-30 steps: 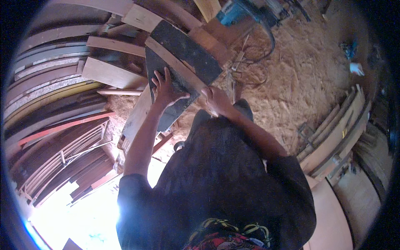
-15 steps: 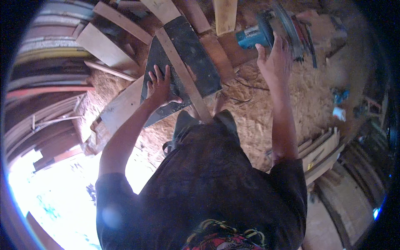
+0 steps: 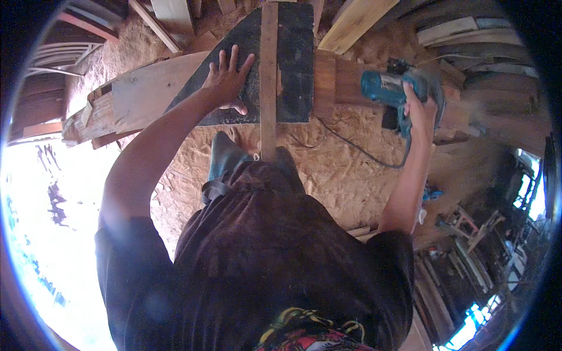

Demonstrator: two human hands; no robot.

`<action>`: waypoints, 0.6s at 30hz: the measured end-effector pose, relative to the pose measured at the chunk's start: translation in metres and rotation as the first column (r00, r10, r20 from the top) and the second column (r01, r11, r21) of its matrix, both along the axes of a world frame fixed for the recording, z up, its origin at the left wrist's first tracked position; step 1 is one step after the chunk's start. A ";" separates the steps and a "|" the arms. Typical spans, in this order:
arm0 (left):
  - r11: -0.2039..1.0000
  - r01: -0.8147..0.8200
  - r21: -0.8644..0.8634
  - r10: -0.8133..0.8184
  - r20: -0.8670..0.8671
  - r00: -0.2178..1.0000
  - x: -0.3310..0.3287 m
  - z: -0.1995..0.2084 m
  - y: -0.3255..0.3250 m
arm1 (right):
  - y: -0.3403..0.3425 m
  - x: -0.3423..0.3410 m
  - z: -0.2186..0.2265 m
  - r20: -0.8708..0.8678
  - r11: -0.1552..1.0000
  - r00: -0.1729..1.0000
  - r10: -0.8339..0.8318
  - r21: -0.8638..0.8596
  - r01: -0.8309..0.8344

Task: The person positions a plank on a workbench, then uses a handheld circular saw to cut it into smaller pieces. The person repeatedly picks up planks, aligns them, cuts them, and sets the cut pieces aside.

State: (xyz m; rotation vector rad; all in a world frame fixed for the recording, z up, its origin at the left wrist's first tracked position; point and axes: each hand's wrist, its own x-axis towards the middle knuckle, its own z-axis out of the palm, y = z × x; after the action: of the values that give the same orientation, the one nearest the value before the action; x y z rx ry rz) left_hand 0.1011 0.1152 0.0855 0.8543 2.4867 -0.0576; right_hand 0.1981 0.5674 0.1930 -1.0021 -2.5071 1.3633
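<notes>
Splayed wide in the head view, the left hand is resting palm-down on a black, flat panel with a slanted left edge, with nothing in its grasp. It is covering part of the panel's left portion, between that slanted edge and a long, narrow, light-brown wooden strip. Its fingers are pointing toward the panel's far edge, and its index fingertip is lying just beside the strip. The strip is running across the panel from the far edge to beyond the near edge, its near end reaching the person's lap.

Well apart, past the panel's right edge, the right hand is curling around the handle of a teal-and-black handheld power tool with a rounded motor housing. The tool is sitting over the reddish-brown wooden boards that are extending from the panel's right edge; the view is not showing clearly whether its base is touching them. A dark cord is looping from the tool toward the panel's near right corner. Under the slanted left edge, a pale, wide wooden plank is stretching leftward. Brown, powdery ground is showing below the near edge.
</notes>
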 end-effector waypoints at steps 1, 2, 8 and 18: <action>1.000 0.003 -0.009 -0.003 -0.002 1.000 -0.002 0.003 0.002 | -0.005 0.008 0.004 -0.038 0.997 0.998 -0.042 -0.070 0.040; 1.000 0.011 -0.018 -0.011 -0.004 1.000 -0.004 0.006 0.007 | -0.011 0.023 0.012 -0.073 0.987 0.993 -0.091 -0.142 0.080; 0.997 0.015 -0.072 -0.016 -0.012 1.000 0.001 0.011 0.008 | -0.133 0.102 0.074 0.009 0.969 0.982 -0.191 -0.158 0.190; 0.998 0.037 -0.051 -0.038 -0.033 0.999 -0.004 0.009 0.009 | -0.247 0.161 0.043 0.147 0.985 0.989 -0.027 -0.165 0.051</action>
State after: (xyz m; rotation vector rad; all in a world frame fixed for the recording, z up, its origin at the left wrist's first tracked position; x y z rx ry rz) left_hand 0.0973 0.1241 0.0943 0.8861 2.4898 -0.1478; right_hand 0.3588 0.3201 0.2356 -1.2170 -2.4895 1.5663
